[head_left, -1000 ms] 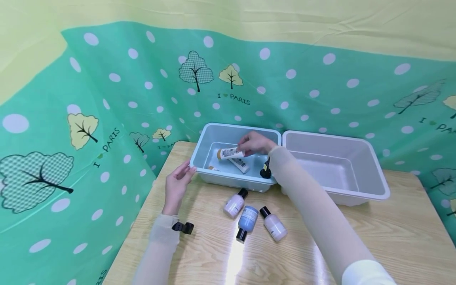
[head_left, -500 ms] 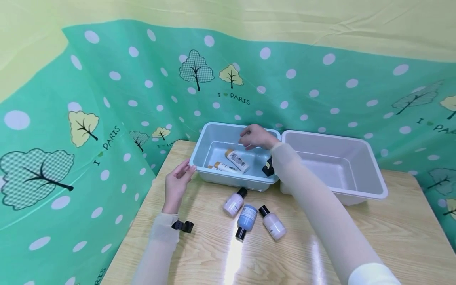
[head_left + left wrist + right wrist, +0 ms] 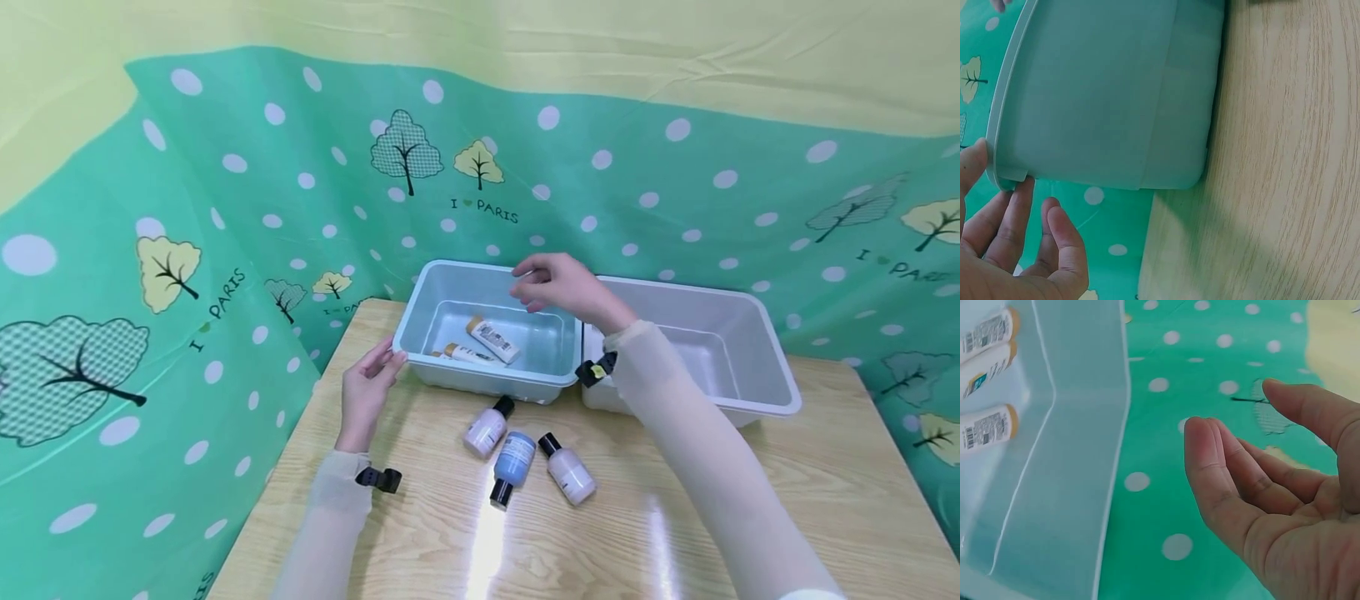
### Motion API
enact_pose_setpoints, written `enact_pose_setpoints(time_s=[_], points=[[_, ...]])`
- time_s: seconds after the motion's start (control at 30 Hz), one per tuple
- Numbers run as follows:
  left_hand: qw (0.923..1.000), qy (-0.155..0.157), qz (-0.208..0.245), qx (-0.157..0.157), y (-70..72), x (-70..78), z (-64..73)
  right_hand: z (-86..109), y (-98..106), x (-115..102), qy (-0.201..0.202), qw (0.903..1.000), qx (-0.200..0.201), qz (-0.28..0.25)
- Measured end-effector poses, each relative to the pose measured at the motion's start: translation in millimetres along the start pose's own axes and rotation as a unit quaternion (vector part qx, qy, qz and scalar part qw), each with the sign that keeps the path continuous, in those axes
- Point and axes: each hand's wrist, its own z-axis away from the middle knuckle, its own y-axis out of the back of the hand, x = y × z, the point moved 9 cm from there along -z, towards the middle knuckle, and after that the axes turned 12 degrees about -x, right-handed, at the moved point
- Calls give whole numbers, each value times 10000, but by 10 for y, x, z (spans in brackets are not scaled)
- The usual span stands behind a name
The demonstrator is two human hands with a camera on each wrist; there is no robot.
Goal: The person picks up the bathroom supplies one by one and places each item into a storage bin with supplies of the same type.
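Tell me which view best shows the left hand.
The left wrist view: it shows the left hand large, pinching the blue bin at a corner. The head view shows it smaller, from above, at the bin's near left corner; the right wrist view doesn't show it.

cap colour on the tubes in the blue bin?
Caps are orange-tan, best seen in the right wrist view.

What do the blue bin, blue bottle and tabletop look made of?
Blue bin: probably moulded plastic, satin, given its smooth walls and rounded corners.
Blue bottle: likely plastic, smooth body with pale print, though glass can't be ruled out.
Tabletop: wood or wood-look laminate, fairly glossy, showing pale grain and bright light streaks.
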Motion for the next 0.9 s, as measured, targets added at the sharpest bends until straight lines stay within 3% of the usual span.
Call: enact_pose_setpoints(time_s=[0.17,0.43,0.7,0.9], points=[[9999,75,-36,60,3,-9,5,286,-51,-37,284,9996,17,-28],[10000,28,-12,34,16,-4,10,775,-162,10,598,9974,394,-77],[9994,-275,-169,83,32,57,49,1228,-286,291,535,9945,899,-81],[9976,-525,-379,249,-8,124,81,1424,-374,538,557,9924,1086,-162]])
